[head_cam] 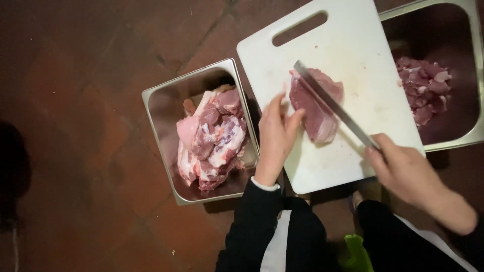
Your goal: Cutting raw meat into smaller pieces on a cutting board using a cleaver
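A slab of raw pink meat (315, 108) lies on a white cutting board (353, 45) with a handle slot. My left hand (276, 136) rests on the board and presses the meat's left edge with spread fingers. My right hand (403, 168) grips the handle of a long knife (330, 100), whose blade lies across the top of the meat, pointing up and to the left.
A steel tray (156, 108) left of the board holds large raw meat chunks (212, 138). Another steel tray (474, 90) at the right holds small cut meat pieces (423, 88). Reddish floor tiles (75, 126) surround everything. A green object (355, 252) sits near my knees.
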